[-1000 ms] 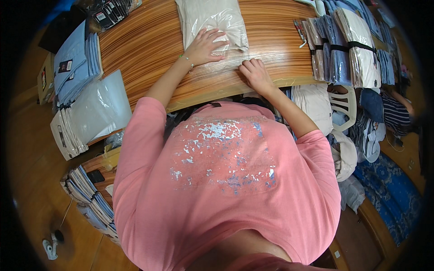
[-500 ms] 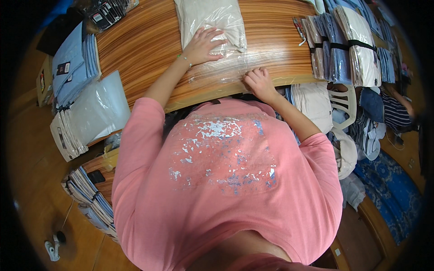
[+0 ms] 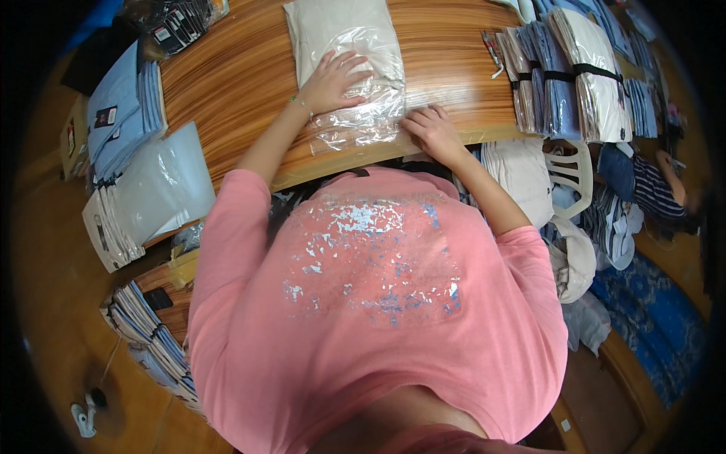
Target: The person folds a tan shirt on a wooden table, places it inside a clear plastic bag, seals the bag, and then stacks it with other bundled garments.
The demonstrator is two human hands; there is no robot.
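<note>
A folded cream garment (image 3: 329,34) in a clear plastic bag (image 3: 363,125) lies on the wood-grain table. The bag's loose end is wrinkled and reaches toward the near edge. My left hand (image 3: 333,85) rests flat on the bag with fingers spread, at the garment's near end. Close to the table's edge, the curled fingers of my right hand (image 3: 432,132) are at the bag's right side, and the plastic seems caught under or between them. The fingertips are partly hidden.
Banded stacks of bagged clothes (image 3: 563,76) stand on the table's right, with a small red-and-white tool (image 3: 492,54) beside them. Blue folded shirts (image 3: 117,113) and clear bags (image 3: 170,181) lie at left. A white plastic chair (image 3: 571,178) and a person in stripes (image 3: 654,185) are at right.
The bagged garment has shifted slightly left and nearer to me, with my left hand still flat on it. My right hand has moved a little left along the bag.
</note>
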